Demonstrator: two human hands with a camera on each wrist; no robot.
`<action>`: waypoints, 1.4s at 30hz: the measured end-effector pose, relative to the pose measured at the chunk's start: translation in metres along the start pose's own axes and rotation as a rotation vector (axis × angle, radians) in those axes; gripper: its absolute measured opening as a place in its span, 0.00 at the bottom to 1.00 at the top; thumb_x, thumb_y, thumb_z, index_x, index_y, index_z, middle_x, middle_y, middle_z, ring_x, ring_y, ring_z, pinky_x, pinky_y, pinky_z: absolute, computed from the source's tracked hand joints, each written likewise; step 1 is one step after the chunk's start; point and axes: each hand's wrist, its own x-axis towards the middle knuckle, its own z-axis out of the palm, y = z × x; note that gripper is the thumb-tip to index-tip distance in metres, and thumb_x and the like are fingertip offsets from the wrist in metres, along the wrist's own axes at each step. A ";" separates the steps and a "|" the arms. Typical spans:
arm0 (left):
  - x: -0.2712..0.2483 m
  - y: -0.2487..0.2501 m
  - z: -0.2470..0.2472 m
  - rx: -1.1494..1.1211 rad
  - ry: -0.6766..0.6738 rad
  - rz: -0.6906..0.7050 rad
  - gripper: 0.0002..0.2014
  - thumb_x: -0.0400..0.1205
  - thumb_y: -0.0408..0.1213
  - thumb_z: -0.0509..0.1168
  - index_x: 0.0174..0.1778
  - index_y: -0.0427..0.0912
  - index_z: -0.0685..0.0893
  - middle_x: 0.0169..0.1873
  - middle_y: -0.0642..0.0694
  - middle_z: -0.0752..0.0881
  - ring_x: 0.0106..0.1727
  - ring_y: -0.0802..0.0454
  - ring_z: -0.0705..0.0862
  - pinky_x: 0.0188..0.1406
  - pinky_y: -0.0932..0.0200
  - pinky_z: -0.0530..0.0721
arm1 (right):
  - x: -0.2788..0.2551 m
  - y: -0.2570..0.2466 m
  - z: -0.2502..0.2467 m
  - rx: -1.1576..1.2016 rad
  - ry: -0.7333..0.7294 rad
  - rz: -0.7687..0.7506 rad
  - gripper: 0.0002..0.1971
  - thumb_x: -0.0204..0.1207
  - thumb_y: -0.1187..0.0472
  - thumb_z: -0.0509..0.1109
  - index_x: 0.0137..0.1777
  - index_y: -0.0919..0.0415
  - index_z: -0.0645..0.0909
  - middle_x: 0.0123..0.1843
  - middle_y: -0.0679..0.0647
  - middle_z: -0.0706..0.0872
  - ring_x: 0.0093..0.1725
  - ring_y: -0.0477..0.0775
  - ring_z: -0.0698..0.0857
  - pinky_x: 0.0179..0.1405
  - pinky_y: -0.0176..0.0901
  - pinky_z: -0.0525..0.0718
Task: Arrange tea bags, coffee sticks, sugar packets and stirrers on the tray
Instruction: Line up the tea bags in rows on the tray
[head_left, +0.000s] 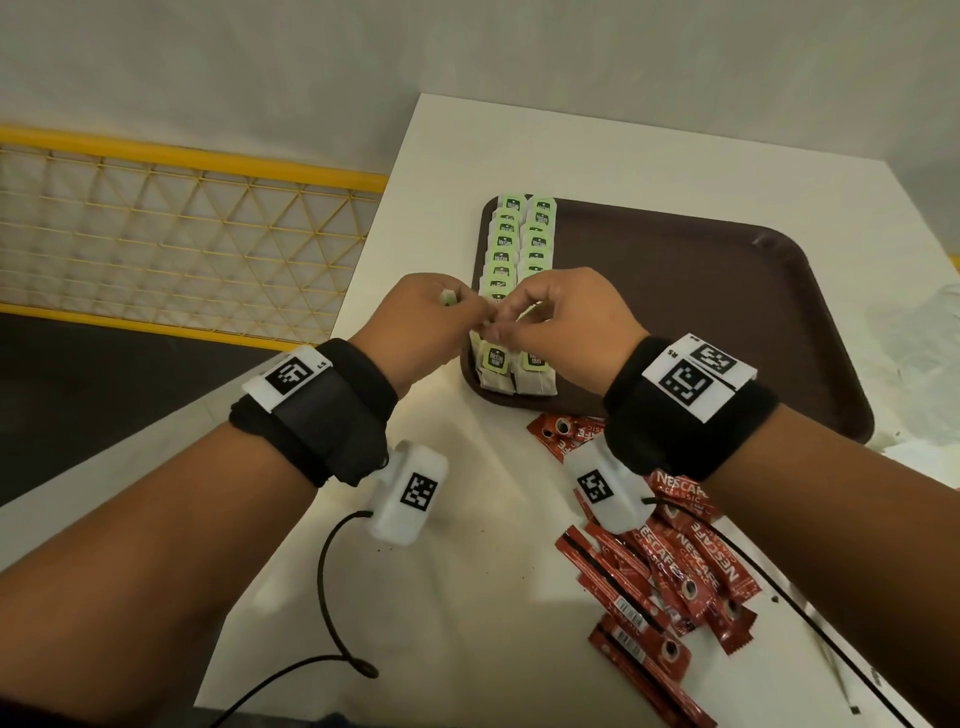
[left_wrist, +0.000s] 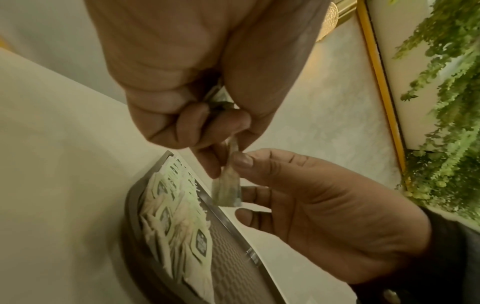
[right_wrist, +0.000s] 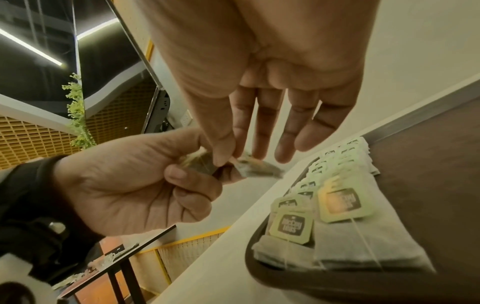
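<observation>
Both hands meet just above the near left part of the brown tray (head_left: 701, 312). My left hand (head_left: 480, 317) grips a small bunch of tea bags (right_wrist: 197, 164), and a green tag (head_left: 448, 297) sticks out of its fist. My right hand (head_left: 501, 325) pinches one tea bag (left_wrist: 228, 189) between thumb and forefinger, its other fingers straight (right_wrist: 285, 133). The left fingers (left_wrist: 207, 164) still touch that bag's top. Two rows of green-tagged tea bags (head_left: 519, 244) lie along the tray's left side. Red coffee sticks (head_left: 675, 566) are heaped on the white table (head_left: 467, 597).
A yellow mesh railing (head_left: 182, 234) runs beyond the table's left edge. Crumpled white plastic (head_left: 924, 364) lies right of the tray. Black cables (head_left: 332, 597) trail over the table from the wrist cameras. The tray's middle and right are bare.
</observation>
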 end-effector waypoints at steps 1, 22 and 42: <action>0.000 -0.001 -0.002 0.029 -0.010 -0.001 0.12 0.83 0.37 0.67 0.43 0.29 0.86 0.27 0.41 0.79 0.18 0.61 0.70 0.21 0.67 0.71 | 0.001 0.001 -0.002 0.024 0.002 0.013 0.08 0.69 0.54 0.80 0.39 0.56 0.87 0.38 0.47 0.89 0.40 0.43 0.84 0.45 0.40 0.81; 0.004 -0.022 0.005 0.788 -0.141 0.219 0.18 0.78 0.50 0.74 0.61 0.47 0.89 0.57 0.44 0.81 0.54 0.47 0.80 0.48 0.59 0.73 | 0.004 0.024 -0.013 0.145 -0.144 0.301 0.10 0.73 0.64 0.77 0.52 0.64 0.84 0.44 0.57 0.90 0.38 0.51 0.90 0.37 0.41 0.88; 0.000 -0.016 -0.014 0.445 -0.111 0.086 0.11 0.83 0.35 0.63 0.60 0.41 0.74 0.46 0.44 0.83 0.40 0.50 0.81 0.32 0.63 0.78 | 0.014 0.014 0.018 -0.363 -0.142 0.226 0.12 0.71 0.56 0.78 0.49 0.55 0.78 0.53 0.52 0.84 0.53 0.54 0.83 0.52 0.45 0.82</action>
